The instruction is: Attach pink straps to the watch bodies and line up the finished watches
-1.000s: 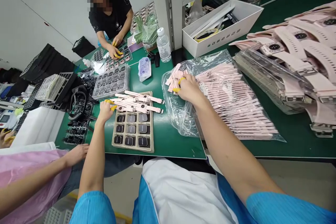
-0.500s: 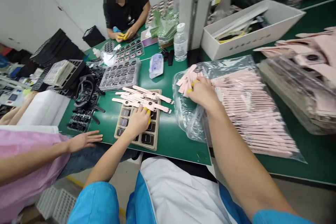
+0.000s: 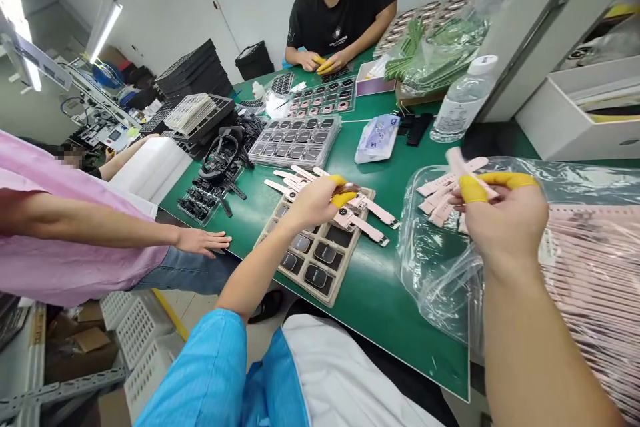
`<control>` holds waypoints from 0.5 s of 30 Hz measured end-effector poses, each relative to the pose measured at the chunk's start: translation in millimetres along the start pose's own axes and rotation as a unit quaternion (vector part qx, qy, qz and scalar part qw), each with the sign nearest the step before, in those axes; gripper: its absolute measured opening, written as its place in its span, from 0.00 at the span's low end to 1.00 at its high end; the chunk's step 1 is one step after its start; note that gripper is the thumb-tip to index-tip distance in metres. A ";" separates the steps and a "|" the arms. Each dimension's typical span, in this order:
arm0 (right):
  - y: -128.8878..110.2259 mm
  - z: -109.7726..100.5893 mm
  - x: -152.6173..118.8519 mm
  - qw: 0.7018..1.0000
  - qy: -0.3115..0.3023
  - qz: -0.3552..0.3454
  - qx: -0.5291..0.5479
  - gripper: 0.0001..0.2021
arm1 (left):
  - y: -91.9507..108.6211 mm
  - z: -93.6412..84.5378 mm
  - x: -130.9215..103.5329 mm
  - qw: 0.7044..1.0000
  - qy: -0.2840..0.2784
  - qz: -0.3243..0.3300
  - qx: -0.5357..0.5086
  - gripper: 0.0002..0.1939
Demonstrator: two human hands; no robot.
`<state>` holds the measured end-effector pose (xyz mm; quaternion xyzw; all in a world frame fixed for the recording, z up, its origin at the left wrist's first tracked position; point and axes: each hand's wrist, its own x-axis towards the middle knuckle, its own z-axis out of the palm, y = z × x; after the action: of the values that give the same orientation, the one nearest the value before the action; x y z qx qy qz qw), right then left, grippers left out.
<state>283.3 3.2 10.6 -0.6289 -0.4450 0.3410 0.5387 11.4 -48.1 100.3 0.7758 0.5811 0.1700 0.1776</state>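
Observation:
My left hand [image 3: 316,203], with yellow finger covers, pinches a watch body [image 3: 353,187], seen edge-on and partly hidden by the fingers. It is above a beige tray [image 3: 327,299] of dark square watch bodies, one slot of which shows bare. Several pink watches with straps [image 3: 367,225] lie across the tray's far part. Between the yellow-covered thumb and forefinger of my right hand [image 3: 510,227] is a pink watch strap [image 3: 456,161], tilted upward. Loose pink straps [image 3: 434,203] lie beneath it on a clear plastic bag [image 3: 440,280].
A water bottle [image 3: 464,100], a blue-white packet [image 3: 377,138] and stacked clear trays of watch bodies [image 3: 295,140] stand beyond. Black straps [image 3: 220,160] are heaped at left. One co-worker's hand [image 3: 203,240] rests by the table edge; another co-worker [image 3: 345,20] sits opposite.
My left hand has lifted off the tray with a watch body. My right hand has risen from the loose straps holding one. The view has swung left.

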 end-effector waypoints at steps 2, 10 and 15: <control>-3.0 3.9 -0.4 0.993 0.012 0.013 0.114 0.11 | 3.0 10.1 18.8 0.991 0.041 -0.020 -0.122 0.09; -33.3 5.5 -21.0 0.934 -0.137 0.127 0.305 0.16 | -11.1 96.5 64.8 0.872 0.024 -0.125 -0.473 0.11; -39.2 18.2 -41.6 0.875 -0.281 0.226 0.324 0.24 | -17.2 114.8 60.6 0.898 0.019 -0.080 -0.433 0.17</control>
<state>243.8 -27.6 43.6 -0.3799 -0.2881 0.7409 0.4729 67.0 5.8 -5.3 0.5701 0.5134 0.4050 0.4975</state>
